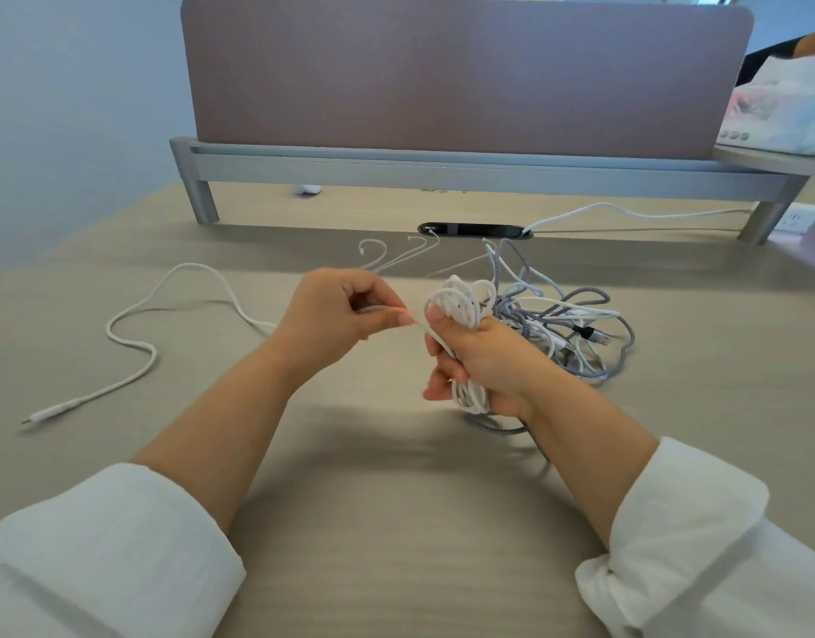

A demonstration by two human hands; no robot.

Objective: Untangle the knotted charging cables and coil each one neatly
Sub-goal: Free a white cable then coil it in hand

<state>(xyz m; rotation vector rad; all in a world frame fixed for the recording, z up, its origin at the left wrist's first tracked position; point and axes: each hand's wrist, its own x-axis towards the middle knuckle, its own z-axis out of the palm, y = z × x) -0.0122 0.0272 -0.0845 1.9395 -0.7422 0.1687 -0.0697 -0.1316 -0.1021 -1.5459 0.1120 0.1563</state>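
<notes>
1. Right hand (481, 356) grips the white cable (460, 302) in coiled loops.
2. Left hand (345, 310) fingers pinch its free length, which trails left across the counter (396, 522).
3. Tangled cables (576, 324) lie just behind.

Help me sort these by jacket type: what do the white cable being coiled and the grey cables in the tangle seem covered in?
White cable: smooth and matte with no visible texture, so probably rubbery plastic or silicone. Grey cables: speckled grey-and-white weave pattern, so likely a braided fabric sheath, perhaps nylon.
</notes>
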